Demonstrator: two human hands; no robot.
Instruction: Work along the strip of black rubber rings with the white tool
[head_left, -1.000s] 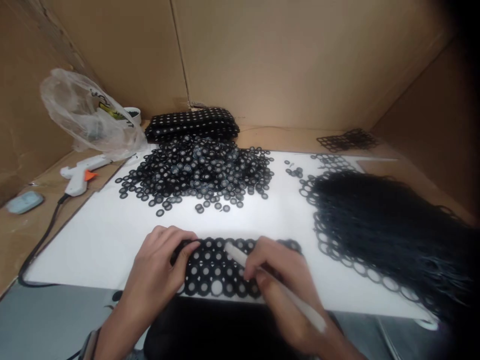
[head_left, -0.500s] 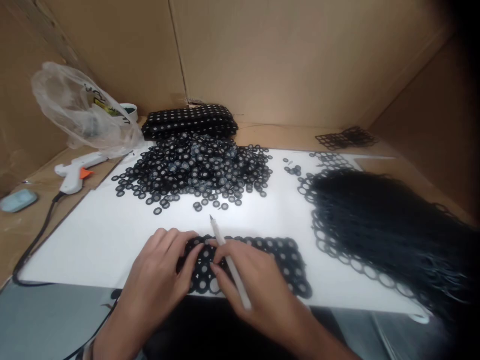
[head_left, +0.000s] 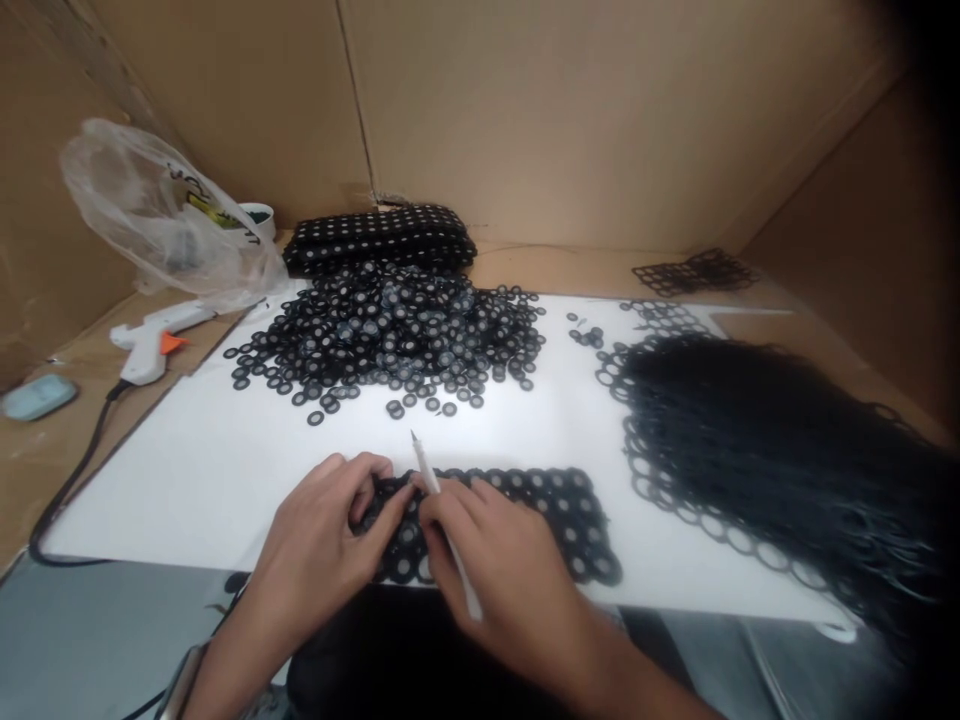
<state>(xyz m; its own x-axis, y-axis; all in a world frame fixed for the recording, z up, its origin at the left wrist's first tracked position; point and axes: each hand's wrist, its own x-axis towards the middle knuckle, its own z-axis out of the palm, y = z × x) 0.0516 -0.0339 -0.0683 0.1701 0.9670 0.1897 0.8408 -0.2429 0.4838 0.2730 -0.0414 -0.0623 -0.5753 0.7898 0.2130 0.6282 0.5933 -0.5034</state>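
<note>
A black sheet of joined rings with pale round centres (head_left: 581, 535) lies at the near edge of the white board (head_left: 225, 480). My left hand (head_left: 322, 530) is closed on the sheet's left end, thumb and fingers pinching its upper edge. My right hand (head_left: 502, 570) grips a white pen-shaped craft knife (head_left: 424, 462), its dark point tilted up and away from me. The right fingertips touch the sheet right beside my left thumb. Both hands cover part of the sheet's left half, so what lies under the fingers is hidden.
Beyond the hands is a heap of loose black discs (head_left: 397, 335), with folded dotted sheets (head_left: 382, 238) behind. A large pile of black ring netting (head_left: 750, 450) fills the right. On the left are a glue gun (head_left: 150, 345), a plastic bag (head_left: 165, 220) and a pale blue case (head_left: 39, 396).
My right hand has moved slightly left, bringing its fingertips to the left thumb, and the knife has shifted left with it. My left index finger has curled more.
</note>
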